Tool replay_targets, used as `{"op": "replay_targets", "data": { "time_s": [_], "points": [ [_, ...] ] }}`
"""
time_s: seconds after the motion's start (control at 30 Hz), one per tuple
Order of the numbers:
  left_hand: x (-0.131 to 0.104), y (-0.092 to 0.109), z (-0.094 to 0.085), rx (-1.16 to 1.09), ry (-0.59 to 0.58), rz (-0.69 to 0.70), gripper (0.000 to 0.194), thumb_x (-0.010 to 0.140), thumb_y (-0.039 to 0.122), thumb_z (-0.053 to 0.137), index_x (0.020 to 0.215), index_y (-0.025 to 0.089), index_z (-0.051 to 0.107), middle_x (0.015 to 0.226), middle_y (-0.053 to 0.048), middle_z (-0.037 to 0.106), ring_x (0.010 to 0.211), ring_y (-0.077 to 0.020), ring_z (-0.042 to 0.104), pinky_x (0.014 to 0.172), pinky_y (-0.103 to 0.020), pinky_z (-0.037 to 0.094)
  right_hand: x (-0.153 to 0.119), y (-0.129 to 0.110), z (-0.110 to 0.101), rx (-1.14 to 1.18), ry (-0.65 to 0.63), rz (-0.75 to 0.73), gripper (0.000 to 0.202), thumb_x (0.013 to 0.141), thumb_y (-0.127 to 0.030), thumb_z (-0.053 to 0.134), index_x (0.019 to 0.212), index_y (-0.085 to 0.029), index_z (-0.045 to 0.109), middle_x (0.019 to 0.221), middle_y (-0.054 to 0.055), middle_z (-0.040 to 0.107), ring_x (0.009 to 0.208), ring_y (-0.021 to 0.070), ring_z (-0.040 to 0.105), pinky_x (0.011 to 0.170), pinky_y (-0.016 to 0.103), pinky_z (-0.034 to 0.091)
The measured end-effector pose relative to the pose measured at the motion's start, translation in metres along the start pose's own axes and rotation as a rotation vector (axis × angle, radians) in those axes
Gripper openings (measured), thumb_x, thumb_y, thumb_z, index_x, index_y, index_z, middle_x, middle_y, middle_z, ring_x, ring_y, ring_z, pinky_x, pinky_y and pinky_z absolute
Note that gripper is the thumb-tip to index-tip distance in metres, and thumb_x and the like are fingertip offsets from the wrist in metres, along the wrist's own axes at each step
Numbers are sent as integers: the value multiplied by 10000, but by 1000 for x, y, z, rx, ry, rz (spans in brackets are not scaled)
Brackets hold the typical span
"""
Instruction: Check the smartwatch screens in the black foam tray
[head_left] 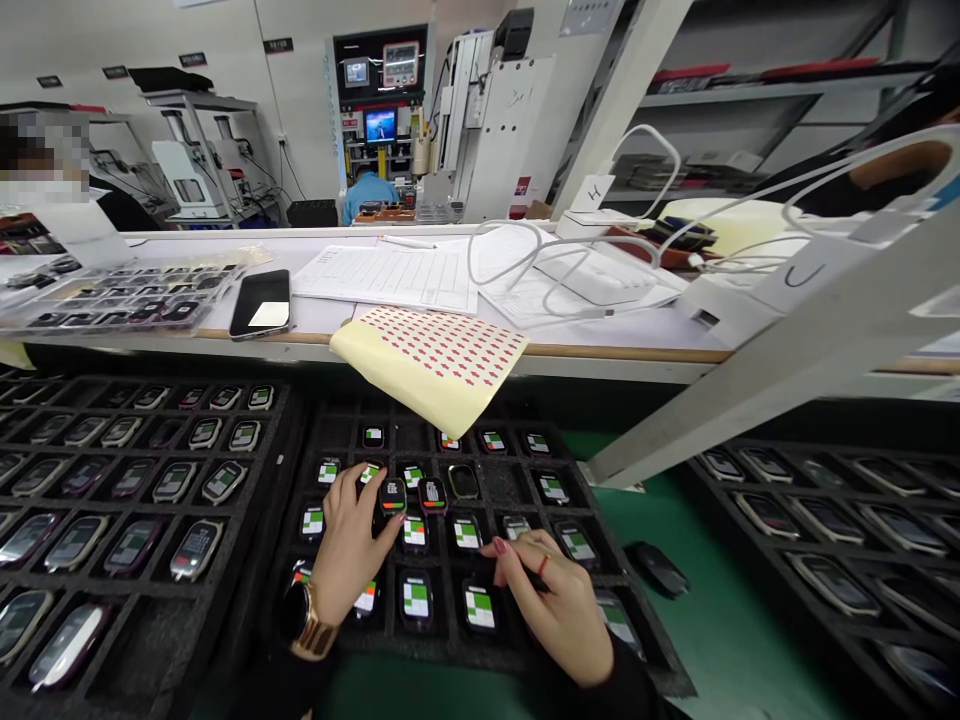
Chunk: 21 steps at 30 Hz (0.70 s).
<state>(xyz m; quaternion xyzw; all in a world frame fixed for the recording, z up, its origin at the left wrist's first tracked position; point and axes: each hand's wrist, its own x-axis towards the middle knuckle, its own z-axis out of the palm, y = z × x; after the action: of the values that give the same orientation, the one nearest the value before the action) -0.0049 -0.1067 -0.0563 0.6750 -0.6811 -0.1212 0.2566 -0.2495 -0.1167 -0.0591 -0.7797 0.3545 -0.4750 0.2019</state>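
A black foam tray [504, 487] lies in front of me, its compartments holding several square smartwatch bodies without straps, many with lit green-and-white screens. My left hand [351, 545] has its thumb and fingers around the edges of one smartwatch [392, 496], raised over the tray. Another smartwatch [433, 494] with a similar dark screen sits right beside it. Over the tray's right half is my right hand [559, 600], thumb and index fingertips pinched together; anything between them is too small to make out. Its fingertips are close to a lit smartwatch [466, 533].
A sheet of red arrow stickers [442, 360] hangs over the shelf edge above the tray. More watch trays stand left [247, 510] and right [750, 530]. A slanted white post [675, 390] rises at right, near a black mouse [658, 569]. A phone [260, 303] and papers lie on the shelf.
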Motion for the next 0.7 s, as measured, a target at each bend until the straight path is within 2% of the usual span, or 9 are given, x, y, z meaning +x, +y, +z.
{"op": "replay_targets", "data": {
  "time_s": [0.2, 0.4, 0.57, 0.7],
  "points": [
    [0, -2, 2, 56, -12, 6, 446, 944, 368, 498, 1376, 301, 407, 1451, -83, 324, 1389, -284, 251, 1116, -548, 323, 1, 0, 0, 3, 4, -5, 201, 991, -114, 515, 822, -198, 584, 656, -40, 565, 638, 130, 521, 703, 307, 397],
    [0, -3, 4, 29, 15, -28, 348, 911, 390, 559, 1227, 257, 502, 1397, -91, 368, 1378, -293, 262, 1115, -562, 307, 1, -2, 0, 0, 0, -10, 245, 996, -116, 504, 773, -193, 571, 654, -42, 574, 631, 124, 535, 711, 304, 394],
    [0, -3, 4, 43, -13, -24, 392, 909, 389, 563, 1276, 283, 472, 1435, -80, 332, 1397, -296, 231, 1118, -568, 298, 1, -1, 1, 3, -5, 11, 211, 1000, -133, 510, 814, -198, 585, 646, -60, 563, 626, 111, 533, 719, 288, 393],
    [-1, -3, 3, 34, -5, -32, 346, 896, 409, 583, 1196, 251, 513, 1389, -87, 366, 1384, -294, 245, 1122, -562, 295, 2, -1, 3, 4, -7, 16, 247, 1007, -144, 499, 779, -202, 578, 651, -58, 568, 628, 115, 536, 710, 285, 395]
  ]
}}
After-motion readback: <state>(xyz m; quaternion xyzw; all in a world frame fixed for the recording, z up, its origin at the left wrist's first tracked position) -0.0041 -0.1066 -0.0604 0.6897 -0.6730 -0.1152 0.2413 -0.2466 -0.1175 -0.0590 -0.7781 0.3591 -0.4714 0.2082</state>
